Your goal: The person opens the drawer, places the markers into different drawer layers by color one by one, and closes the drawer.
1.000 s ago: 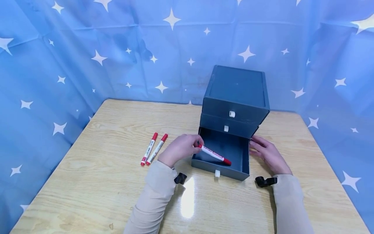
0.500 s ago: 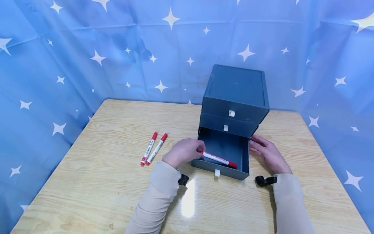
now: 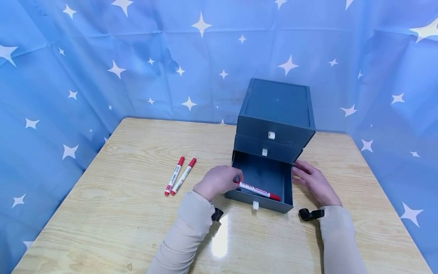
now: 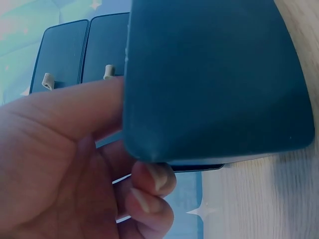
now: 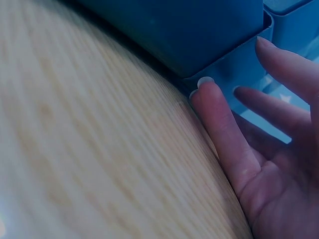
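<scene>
A dark blue cabinet (image 3: 278, 102) has its bottom drawer (image 3: 258, 203) pulled out. Inside the drawer, a red-capped white marker (image 3: 254, 189) slopes along the front wall. My left hand (image 3: 217, 182) reaches over the drawer's left wall and pinches the marker's left end. In the left wrist view, the drawer's outer wall (image 4: 214, 79) hides the thumb and finger tips and the marker, while other fingers of the left hand (image 4: 60, 144) curl below the wall. My right hand (image 3: 316, 184) is beside the right side, its extended fingers (image 5: 222, 119) by the cabinet's lower edge.
Two more red-capped markers, a left one (image 3: 174, 176) and a right one (image 3: 183, 177), lie side by side on the wooden table (image 3: 102, 213). A blue star-patterned curtain (image 3: 171, 87) hangs behind and beside the table. Both upper drawers are pushed in.
My left hand has moved slightly right and down, lowering the marker further into the drawer toward its front wall. The right hand has stayed at the cabinet's side.
</scene>
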A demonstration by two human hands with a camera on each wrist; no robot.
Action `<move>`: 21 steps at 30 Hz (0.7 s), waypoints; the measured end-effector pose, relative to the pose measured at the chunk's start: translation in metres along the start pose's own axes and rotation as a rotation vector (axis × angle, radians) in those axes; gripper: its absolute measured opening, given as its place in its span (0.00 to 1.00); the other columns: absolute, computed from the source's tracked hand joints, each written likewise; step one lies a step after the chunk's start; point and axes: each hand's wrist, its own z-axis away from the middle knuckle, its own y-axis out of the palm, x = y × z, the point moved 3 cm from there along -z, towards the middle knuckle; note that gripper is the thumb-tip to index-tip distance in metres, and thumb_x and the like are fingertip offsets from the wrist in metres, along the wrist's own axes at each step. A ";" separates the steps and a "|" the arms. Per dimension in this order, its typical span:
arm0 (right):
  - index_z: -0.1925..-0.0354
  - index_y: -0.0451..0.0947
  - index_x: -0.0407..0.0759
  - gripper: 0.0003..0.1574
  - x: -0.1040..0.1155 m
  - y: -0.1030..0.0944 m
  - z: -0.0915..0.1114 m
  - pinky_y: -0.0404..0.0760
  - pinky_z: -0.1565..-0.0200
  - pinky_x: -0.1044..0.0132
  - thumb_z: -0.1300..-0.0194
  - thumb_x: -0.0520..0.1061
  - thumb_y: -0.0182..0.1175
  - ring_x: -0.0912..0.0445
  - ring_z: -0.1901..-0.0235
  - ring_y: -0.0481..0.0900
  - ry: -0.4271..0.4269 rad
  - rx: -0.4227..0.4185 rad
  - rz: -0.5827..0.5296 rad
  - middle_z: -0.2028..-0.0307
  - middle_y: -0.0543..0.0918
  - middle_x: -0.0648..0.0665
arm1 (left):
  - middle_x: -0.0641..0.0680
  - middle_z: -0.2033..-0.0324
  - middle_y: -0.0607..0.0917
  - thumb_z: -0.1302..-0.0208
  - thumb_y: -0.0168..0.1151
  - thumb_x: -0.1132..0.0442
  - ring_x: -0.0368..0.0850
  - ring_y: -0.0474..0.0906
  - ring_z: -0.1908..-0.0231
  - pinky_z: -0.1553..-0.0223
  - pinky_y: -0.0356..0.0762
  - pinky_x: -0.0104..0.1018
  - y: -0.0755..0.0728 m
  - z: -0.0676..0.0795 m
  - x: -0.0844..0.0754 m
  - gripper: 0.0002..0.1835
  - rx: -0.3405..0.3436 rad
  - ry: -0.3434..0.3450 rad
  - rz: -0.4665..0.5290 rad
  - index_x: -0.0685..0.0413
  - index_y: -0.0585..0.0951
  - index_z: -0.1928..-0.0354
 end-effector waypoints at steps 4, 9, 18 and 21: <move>0.33 0.49 0.45 0.46 0.000 0.000 0.000 0.74 0.54 0.66 0.41 0.60 0.53 0.53 0.46 0.68 0.010 -0.004 -0.003 0.36 0.56 0.43 | 0.41 0.75 0.76 0.42 0.59 0.55 0.39 0.70 0.76 0.77 0.66 0.29 0.000 0.000 0.000 0.05 -0.001 0.004 -0.001 0.40 0.80 0.63; 0.33 0.49 0.43 0.45 0.000 0.001 0.001 0.74 0.55 0.66 0.40 0.59 0.53 0.54 0.47 0.69 -0.005 -0.005 -0.002 0.36 0.56 0.41 | 0.41 0.75 0.76 0.41 0.59 0.57 0.39 0.69 0.76 0.77 0.66 0.29 0.001 0.000 0.001 0.04 0.003 0.013 0.018 0.40 0.81 0.65; 0.33 0.48 0.42 0.44 0.001 0.001 0.001 0.74 0.55 0.67 0.38 0.59 0.52 0.56 0.48 0.71 -0.020 0.014 -0.006 0.36 0.55 0.38 | 0.38 0.73 0.78 0.42 0.59 0.58 0.36 0.70 0.74 0.74 0.68 0.28 0.000 0.001 0.002 0.04 0.008 0.030 0.054 0.41 0.83 0.69; 0.33 0.47 0.42 0.44 0.002 0.000 0.001 0.74 0.55 0.66 0.38 0.58 0.52 0.56 0.48 0.71 -0.021 0.012 -0.011 0.36 0.54 0.37 | 0.38 0.76 0.77 0.42 0.59 0.57 0.37 0.70 0.75 0.75 0.67 0.29 -0.001 0.001 0.002 0.03 0.012 0.029 0.052 0.40 0.81 0.71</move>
